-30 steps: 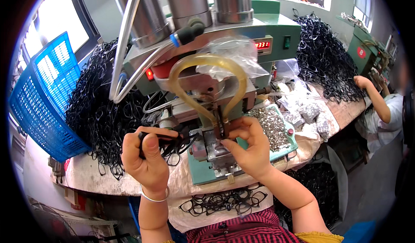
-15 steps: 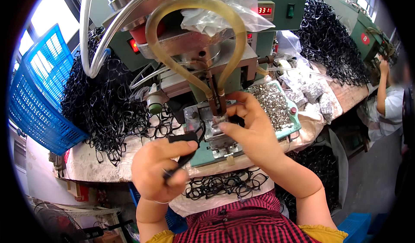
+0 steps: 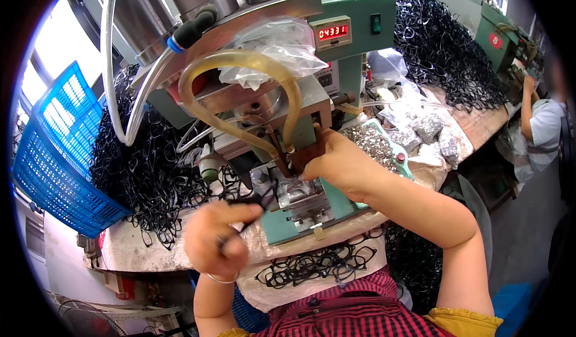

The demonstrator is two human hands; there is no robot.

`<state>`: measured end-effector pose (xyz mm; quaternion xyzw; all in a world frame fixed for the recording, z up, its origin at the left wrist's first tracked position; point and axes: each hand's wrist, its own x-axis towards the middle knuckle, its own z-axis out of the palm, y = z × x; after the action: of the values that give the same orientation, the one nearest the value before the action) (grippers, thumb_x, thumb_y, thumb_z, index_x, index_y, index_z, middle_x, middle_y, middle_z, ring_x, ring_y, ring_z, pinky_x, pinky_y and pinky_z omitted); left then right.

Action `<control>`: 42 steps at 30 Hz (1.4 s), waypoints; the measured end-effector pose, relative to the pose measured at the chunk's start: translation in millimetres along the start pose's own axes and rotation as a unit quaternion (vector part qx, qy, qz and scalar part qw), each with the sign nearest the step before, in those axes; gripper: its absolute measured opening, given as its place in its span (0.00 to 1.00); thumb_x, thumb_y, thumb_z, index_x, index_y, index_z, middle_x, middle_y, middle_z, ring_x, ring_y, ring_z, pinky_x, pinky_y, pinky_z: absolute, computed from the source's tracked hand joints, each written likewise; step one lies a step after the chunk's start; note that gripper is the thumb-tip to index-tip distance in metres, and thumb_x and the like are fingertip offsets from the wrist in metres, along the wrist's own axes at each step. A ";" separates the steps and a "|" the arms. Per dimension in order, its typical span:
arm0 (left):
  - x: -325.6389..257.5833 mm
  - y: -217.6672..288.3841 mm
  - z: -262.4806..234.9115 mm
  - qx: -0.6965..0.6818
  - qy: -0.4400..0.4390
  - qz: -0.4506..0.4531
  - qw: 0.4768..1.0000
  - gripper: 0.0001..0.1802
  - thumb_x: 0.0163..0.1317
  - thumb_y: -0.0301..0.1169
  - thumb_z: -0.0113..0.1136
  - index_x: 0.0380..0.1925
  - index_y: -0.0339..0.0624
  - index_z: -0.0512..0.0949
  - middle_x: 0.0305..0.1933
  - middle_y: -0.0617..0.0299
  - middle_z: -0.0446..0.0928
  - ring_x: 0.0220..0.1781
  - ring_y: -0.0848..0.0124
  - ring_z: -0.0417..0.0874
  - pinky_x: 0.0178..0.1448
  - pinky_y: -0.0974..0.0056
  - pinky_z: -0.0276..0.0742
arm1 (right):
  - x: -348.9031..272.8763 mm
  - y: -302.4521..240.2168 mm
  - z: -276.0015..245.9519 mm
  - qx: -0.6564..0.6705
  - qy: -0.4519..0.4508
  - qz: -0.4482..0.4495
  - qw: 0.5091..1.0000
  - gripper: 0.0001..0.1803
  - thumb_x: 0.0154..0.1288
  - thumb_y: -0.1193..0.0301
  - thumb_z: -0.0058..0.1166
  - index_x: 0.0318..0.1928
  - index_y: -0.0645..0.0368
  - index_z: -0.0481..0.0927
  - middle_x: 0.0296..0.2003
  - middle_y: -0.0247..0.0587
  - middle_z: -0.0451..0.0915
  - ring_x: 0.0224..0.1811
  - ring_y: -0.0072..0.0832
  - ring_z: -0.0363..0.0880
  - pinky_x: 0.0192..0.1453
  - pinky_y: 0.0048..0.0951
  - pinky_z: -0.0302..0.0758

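My left hand is closed around a black eyeglass frame, smeared by motion, in front of the press machine. The frame's far end points at the metal fixture under the machine's tool head. My right hand reaches in from the right, its fingers bent against the tool head beside the yellowish hose. What those fingertips pinch, if anything, is hidden by the hand. Close by on the right lies a green tray of small metal parts.
Black eyeglass frames are heaped at the left, at the far right and on the cloth before me. A blue basket stands left. Bags of metal parts lie right. Another person works at the far right.
The view has shifted, with more of the machine's top showing. My right hand has moved from beside the fixture up against the tool head. My left hand still holds the eyeglass frame.
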<state>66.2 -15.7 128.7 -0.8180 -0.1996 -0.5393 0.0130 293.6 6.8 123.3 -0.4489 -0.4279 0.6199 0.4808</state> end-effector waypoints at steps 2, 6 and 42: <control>-8.8 10.8 -2.9 -0.001 -0.111 0.077 0.991 0.20 0.69 0.45 0.62 0.27 0.43 0.70 0.39 0.55 0.87 0.26 0.66 0.81 0.34 0.64 0.82 | -6.4 -2.1 -7.9 -0.160 0.002 -0.072 0.985 0.23 0.57 0.78 0.61 0.54 0.70 0.75 0.46 0.46 0.83 0.54 0.32 0.81 0.60 0.33 0.76; -11.3 25.5 26.3 0.012 -0.183 0.187 0.965 0.18 0.60 0.43 0.68 0.27 0.48 0.69 0.44 0.55 0.85 0.35 0.64 0.82 0.42 0.61 0.86 | -16.4 34.6 -47.6 -0.245 0.157 -0.256 0.922 0.23 0.60 0.80 0.55 0.58 0.62 0.77 0.48 0.44 0.85 0.55 0.34 0.83 0.63 0.34 0.74; -120.2 -133.7 -92.2 0.254 -0.014 -0.370 0.894 0.09 0.72 0.29 0.58 0.41 0.33 0.82 0.38 0.54 0.84 0.37 0.64 0.83 0.42 0.63 0.77 | -19.3 105.8 -91.8 -0.388 0.371 -0.310 0.785 0.07 0.57 0.79 0.63 0.37 0.60 0.86 0.34 0.41 0.86 0.38 0.36 0.83 0.47 0.34 0.76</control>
<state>-100.9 48.0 34.7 -0.6615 -0.6181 -0.4244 0.0176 362.6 -21.2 3.1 -0.6364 -0.5369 0.0046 0.5538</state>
